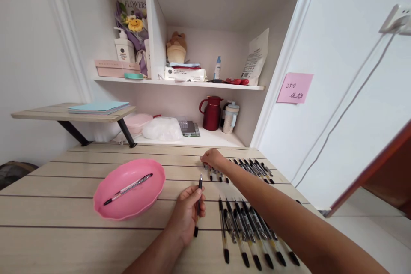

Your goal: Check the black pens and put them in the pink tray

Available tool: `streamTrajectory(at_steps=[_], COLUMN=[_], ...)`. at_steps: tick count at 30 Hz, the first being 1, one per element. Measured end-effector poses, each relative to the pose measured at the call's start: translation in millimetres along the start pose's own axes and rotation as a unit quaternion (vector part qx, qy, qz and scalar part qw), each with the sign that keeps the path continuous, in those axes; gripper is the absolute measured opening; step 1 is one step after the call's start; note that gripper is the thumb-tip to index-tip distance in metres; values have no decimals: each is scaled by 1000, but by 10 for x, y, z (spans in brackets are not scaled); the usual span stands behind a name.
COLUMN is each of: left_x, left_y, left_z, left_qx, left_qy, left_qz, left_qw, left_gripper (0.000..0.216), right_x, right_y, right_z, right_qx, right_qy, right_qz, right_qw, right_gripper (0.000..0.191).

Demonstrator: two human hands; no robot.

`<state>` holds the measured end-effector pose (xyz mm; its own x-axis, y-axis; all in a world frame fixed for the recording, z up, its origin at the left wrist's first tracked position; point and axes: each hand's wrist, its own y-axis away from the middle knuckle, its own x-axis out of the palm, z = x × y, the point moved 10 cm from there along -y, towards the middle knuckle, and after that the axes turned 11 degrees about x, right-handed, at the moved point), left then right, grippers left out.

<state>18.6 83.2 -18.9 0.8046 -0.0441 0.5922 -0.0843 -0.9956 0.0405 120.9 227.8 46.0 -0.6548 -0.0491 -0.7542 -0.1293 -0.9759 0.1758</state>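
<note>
My left hand (185, 215) is closed around a black pen (198, 204) held upright over the wooden table (64, 205). My right hand (213, 158) reaches forward, fingers curled down onto the left end of a far row of black pens (253, 168). A nearer row of several black pens (250, 235) lies under my right forearm. To the left stands a pink bowl (105, 209) with one pen (128, 188) lying in it.
A small raised wooden shelf (41, 113) with a teal notebook (98, 107) stands at the back left. White shelves behind hold a red jug (211, 113), a cup, bags and bottles. A pink sticky note (294, 87) is on the white door at right.
</note>
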Motion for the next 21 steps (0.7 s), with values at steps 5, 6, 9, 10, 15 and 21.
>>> streamTrajectory(at_steps=[5, 6, 9, 10, 15, 21], left_x=[10, 9, -8, -14, -11, -33], left_y=[-12, -13, -13, -11, 14, 7], left_z=[-48, -58, -82, -90, -61, -41], left_qx=[24, 30, 44, 48, 25, 16], left_qy=[13, 14, 13, 12, 12, 19], left_qz=[-2, -4, -17, -20, -13, -17], left_qw=[1000, 999, 999, 999, 1000, 1000], left_gripper=[19, 19, 20, 20, 20, 19], right_x=[310, 360, 430, 433, 471, 528], right_y=[560, 661, 814, 825, 868, 945], right_z=[55, 63, 24, 2, 5, -47], right_qx=[-49, -55, -49, -43, -28, -2], right_qy=[-170, -221, -297, -305, -369, -383], right_qz=[152, 180, 187, 174, 188, 231], right_qw=[972, 957, 935, 935, 910, 894], right_gripper=[47, 44, 35, 33, 31, 36])
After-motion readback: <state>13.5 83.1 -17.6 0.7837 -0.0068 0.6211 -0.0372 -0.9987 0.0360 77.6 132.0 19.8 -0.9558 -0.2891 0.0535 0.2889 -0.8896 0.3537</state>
